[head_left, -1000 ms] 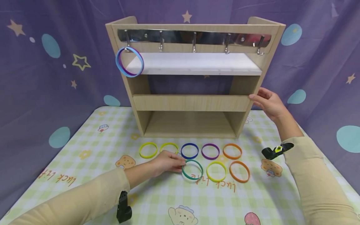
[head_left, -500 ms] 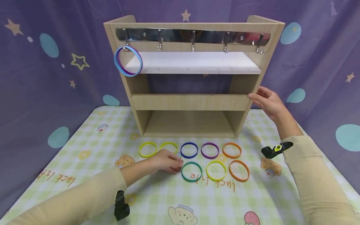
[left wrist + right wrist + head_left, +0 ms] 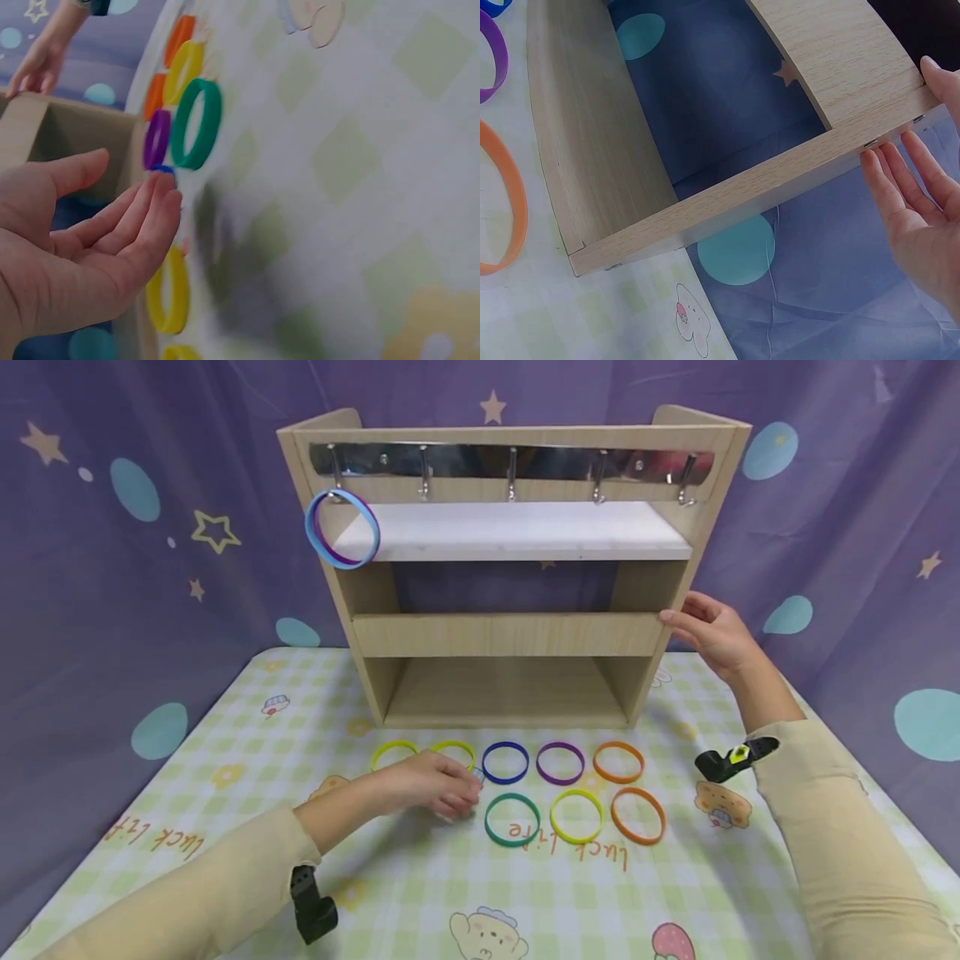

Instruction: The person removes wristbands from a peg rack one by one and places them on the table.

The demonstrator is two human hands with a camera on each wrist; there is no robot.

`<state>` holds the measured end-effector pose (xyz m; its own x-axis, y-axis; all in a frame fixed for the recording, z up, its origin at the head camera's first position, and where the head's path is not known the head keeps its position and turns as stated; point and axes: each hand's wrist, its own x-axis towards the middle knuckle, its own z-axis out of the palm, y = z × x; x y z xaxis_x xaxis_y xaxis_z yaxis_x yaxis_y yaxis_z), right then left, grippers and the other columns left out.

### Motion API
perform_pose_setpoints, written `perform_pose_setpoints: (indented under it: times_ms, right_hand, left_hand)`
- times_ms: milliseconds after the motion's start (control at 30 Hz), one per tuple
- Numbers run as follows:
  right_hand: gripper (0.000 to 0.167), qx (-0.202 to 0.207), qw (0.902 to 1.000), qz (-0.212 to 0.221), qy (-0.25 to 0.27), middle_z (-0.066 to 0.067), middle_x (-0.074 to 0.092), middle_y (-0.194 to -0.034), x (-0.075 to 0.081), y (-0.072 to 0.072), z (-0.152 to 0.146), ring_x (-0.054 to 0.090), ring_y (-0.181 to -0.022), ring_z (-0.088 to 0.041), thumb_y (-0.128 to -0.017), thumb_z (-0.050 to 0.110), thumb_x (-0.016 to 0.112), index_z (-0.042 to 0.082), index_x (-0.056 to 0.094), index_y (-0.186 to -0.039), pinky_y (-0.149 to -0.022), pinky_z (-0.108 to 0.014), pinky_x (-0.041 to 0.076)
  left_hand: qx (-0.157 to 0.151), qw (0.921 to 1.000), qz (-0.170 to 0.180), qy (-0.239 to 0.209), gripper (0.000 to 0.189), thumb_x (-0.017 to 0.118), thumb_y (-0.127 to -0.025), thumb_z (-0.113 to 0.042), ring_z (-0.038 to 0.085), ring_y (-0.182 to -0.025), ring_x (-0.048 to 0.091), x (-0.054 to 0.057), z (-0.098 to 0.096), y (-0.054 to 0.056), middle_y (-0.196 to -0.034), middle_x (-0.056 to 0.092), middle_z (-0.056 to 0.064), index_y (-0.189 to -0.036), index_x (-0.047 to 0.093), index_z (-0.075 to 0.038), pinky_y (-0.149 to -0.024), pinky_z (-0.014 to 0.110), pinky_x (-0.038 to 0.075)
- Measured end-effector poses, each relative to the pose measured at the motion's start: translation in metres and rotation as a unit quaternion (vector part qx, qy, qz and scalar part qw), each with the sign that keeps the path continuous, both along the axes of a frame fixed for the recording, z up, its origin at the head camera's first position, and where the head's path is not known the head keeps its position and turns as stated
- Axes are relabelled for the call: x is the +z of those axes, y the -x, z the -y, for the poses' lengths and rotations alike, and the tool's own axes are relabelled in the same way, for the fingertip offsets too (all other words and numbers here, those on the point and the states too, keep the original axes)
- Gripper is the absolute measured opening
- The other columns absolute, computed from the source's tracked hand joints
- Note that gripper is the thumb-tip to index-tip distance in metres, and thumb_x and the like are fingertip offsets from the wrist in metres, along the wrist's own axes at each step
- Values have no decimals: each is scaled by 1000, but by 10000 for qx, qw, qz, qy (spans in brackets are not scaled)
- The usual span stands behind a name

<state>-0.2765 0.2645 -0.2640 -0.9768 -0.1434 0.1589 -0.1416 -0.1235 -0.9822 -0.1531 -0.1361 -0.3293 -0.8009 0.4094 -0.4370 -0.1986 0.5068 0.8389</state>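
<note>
My left hand [image 3: 431,783] hovers over the table with relaxed fingers and holds nothing. In the left wrist view its thumb and fingers [image 3: 154,214] are spread apart. Just right of it lies a green silicone wristband [image 3: 512,820], flat on the cloth. A blue wristband [image 3: 506,762] lies behind that one, and a yellow wristband [image 3: 576,817] to its right. My right hand [image 3: 716,635] holds the right side panel of a wooden shelf [image 3: 510,635], thumb at the front edge and fingers along the outer face [image 3: 900,176].
Light blue and purple wristbands [image 3: 342,528] hang on the leftmost hook of the metal hook rail [image 3: 555,461]. Purple [image 3: 561,763], orange [image 3: 618,762] and more yellow wristbands [image 3: 450,750] lie in rows before the shelf. A checked cloth [image 3: 405,893] covers the table; a purple curtain [image 3: 187,452] hangs behind.
My left hand has let go of the green wristband, which now lies flat, and has drawn back leftward and up. The right hand stays on the shelf.
</note>
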Motion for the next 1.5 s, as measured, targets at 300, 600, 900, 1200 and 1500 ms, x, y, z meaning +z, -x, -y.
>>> perform_pose_setpoints:
  times_ms: [300,600,900,1200,1500]
  right_hand:
    - [33,-36,10000,11,5,11,65,-98,0,1,-1,63,-91,-1,-87,3,67,13,53,-116,-78,-11,55]
    - [34,63,9999,-18,81,10,66,-97,0,0,0,63,-90,-2,-88,3,66,12,52,-117,-77,-11,55]
    - [32,15,10000,-13,-60,11,66,-98,-1,0,1,63,-91,-1,-88,4,67,15,54,-115,-78,-11,55]
    - [31,28,10000,-54,-1,10,66,-97,0,0,0,63,-90,-2,-88,3,66,14,54,-114,-78,-11,55]
    - [30,103,9999,-67,76,11,67,-97,0,1,-1,63,-90,-2,-89,2,64,14,54,-114,-77,-11,55]
  left_hand:
    - [-522,9974,-420,265,41,61,-94,-26,22,-105,68,36,25,13,-120,68,17,-124,60,1,-94,36,58]
    - [-396,9948,-918,207,45,61,-95,-26,26,-111,66,75,52,22,-128,62,22,-129,55,2,-99,39,56]
    - [-159,9911,-1280,321,48,55,-98,-25,22,-116,63,112,78,22,-134,57,23,-136,47,4,-100,34,54]
    - [1241,9769,-1631,-608,55,56,-97,-29,-2,-98,66,142,97,27,-104,69,-13,-138,40,5,-92,17,55]
    - [2369,9250,-1605,-2502,39,70,-87,-23,6,-91,70,160,97,29,-92,73,-5,-117,54,-4,-85,17,58]
